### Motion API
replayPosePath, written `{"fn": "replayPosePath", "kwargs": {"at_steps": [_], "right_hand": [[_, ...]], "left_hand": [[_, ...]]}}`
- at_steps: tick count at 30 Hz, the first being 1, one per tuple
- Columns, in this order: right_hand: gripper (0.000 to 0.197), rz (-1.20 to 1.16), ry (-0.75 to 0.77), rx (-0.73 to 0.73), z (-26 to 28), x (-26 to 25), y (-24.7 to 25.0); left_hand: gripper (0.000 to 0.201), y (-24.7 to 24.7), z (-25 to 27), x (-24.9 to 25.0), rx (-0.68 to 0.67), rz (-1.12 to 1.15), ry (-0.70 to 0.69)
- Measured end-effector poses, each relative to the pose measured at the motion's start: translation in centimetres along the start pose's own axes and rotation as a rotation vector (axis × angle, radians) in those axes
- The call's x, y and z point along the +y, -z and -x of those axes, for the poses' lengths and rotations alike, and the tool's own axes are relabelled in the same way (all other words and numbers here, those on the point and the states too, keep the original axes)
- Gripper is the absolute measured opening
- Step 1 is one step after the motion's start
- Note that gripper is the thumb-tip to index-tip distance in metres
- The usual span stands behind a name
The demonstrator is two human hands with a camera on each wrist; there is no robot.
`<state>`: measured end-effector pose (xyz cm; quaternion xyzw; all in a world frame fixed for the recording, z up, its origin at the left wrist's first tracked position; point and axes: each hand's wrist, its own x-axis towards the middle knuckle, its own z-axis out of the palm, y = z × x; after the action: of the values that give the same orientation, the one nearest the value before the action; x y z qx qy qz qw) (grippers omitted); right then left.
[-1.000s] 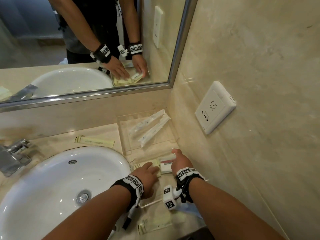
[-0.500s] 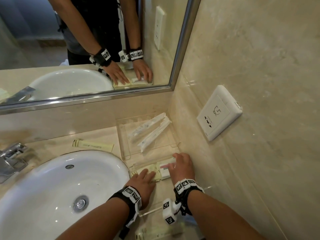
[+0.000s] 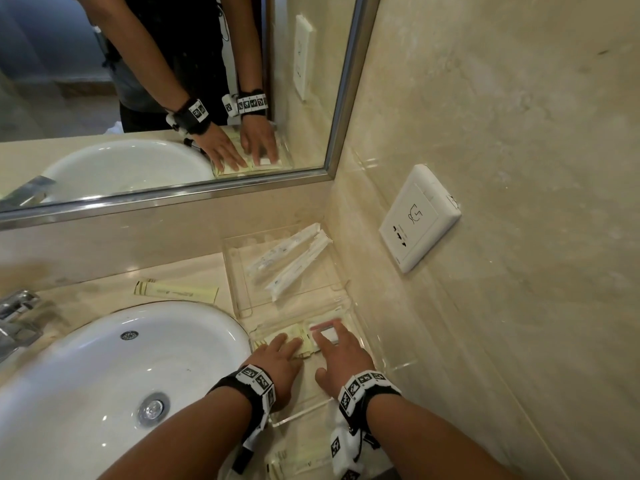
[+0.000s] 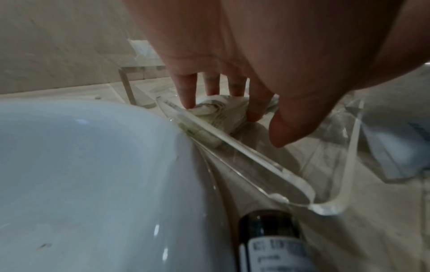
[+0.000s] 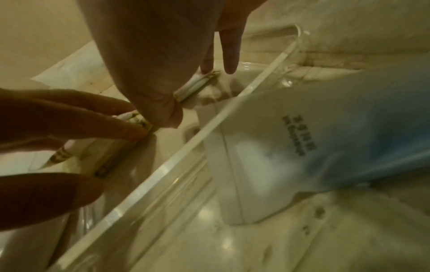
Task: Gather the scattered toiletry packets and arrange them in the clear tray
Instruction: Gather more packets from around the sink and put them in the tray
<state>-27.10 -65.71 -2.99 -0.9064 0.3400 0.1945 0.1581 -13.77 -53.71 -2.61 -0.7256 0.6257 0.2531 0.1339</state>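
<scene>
A clear tray [image 3: 301, 415] sits on the counter between the sink and the right wall. Inside it lie a stack of pale yellow packets [image 3: 294, 336] and a white packet [image 3: 329, 332]. My left hand [image 3: 280, 346] rests with straight fingers on the yellow packets [image 4: 214, 112]. My right hand [image 3: 332, 341] lies flat beside it, fingers spread over the white packet. The right wrist view shows fingertips touching the packet edges [image 5: 197, 84] inside the tray rim [image 5: 209, 128]. My palms hide much of the packets.
A second clear tray [image 3: 239, 292] behind holds long white packets [image 3: 294, 268]. A long yellow packet [image 3: 176, 291] lies behind the sink [image 3: 104, 375]. Another packet [image 3: 298, 462] lies near the counter's front edge, a blue-white pouch [image 5: 302, 147] outside the tray. A dark bottle [image 4: 272, 239] lies beside the sink.
My right hand has moved from holding the white packet's edge to lying flat across it. My left fingers have straightened forward over the yellow packets.
</scene>
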Motion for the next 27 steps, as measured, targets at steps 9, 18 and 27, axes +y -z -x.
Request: {"fn": "replayPosePath", "kwargs": {"at_steps": [9, 18, 27], "right_hand": [[0.074, 0.077, -0.019, -0.113, -0.3, -0.4, 1.7], [0.073, 0.045, 0.030, -0.021, 2.2, -2.2, 2.6], [0.075, 0.087, 0.248, -0.026, 2.8, -9.4, 5.3]], "left_hand": [[0.051, 0.2, 0.9, 0.3, 0.051, 0.030, -0.012], [0.060, 2.3, 4.2, -1.4, 0.106, 0.025, 0.059], [0.059, 0.0, 12.9, -7.7, 0.242, 0.295, 0.393]]}}
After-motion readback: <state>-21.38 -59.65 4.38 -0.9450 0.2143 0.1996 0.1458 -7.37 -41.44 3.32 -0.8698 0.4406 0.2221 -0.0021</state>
